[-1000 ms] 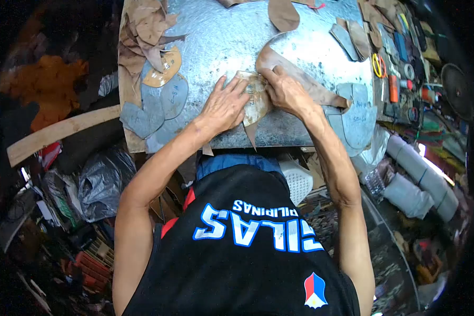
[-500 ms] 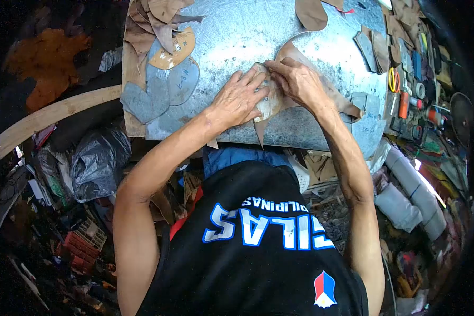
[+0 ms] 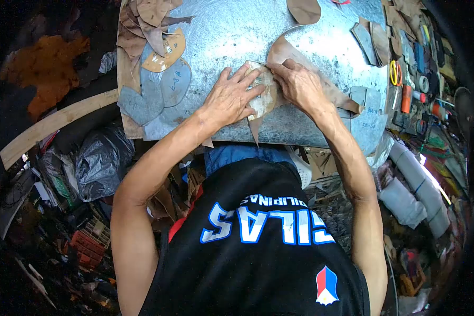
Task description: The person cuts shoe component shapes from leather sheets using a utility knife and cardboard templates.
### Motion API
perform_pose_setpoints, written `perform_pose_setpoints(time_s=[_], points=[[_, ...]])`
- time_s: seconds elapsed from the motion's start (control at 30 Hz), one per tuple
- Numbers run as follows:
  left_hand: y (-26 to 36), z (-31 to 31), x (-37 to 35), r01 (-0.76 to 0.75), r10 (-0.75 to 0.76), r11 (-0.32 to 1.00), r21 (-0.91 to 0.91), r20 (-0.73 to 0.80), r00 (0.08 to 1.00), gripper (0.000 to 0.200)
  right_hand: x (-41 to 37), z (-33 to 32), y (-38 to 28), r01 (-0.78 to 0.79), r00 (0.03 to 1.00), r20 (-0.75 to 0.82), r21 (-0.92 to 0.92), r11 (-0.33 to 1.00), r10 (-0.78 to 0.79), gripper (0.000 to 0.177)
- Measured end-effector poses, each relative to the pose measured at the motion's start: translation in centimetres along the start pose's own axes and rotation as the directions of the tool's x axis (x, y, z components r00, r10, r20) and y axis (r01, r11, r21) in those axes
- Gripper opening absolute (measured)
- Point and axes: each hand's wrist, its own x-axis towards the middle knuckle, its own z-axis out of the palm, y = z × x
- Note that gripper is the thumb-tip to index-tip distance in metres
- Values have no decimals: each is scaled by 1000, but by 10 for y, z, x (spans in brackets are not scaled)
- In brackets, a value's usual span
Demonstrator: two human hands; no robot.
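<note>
My left hand (image 3: 230, 98) lies with its fingers spread, pressing on a worn, pale pattern piece (image 3: 269, 95). This piece rests over brown leather (image 3: 287, 52) on the metal-topped table (image 3: 226, 47). My right hand (image 3: 302, 87) is closed, its thumb and fingertips pinched at the upper right edge of the pattern piece. What those fingers hold, if anything, is hidden. A narrow pointed strip of leather (image 3: 255, 129) hangs past the table's near edge below the pattern piece. To the right of my right hand, more of the leather stretches toward grey pattern pieces (image 3: 366, 101).
Leather scraps (image 3: 151, 13) pile at the table's upper left, near an orange-tan template (image 3: 168, 51) and grey templates (image 3: 175, 84). Another leather piece (image 3: 304, 10) lies at the far edge. Scissors with orange-yellow handles (image 3: 395, 73) and other tools line the right side.
My left hand's fingers have spread wider, and it has shifted slightly left on the pattern piece. The right hand stays pinched at the edge. The whole view has shifted a little.
</note>
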Motion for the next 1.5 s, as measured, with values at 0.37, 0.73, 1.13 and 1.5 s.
perform_pose_setpoints(time_s=[0.37,0.73,1.13,1.5], points=[[-3,3,0,-13,13,1000,-15,-11,1000,62,-27,9,-2,-104,992,-61,66,992,108,28],[-3,0,2,-27,27,1000,-13,-10,1000,66,-47,24,-23,-256,954,-107,190,948,279,31],[-4,-3,5,-72,71,997,30,16,997,63,-81,40,-83,-476,811,-166,371,797,562,27],[-7,-1,7,-125,126,991,52,-27,992,59,-92,65,-121,-566,647,-240,484,667,723,30]])
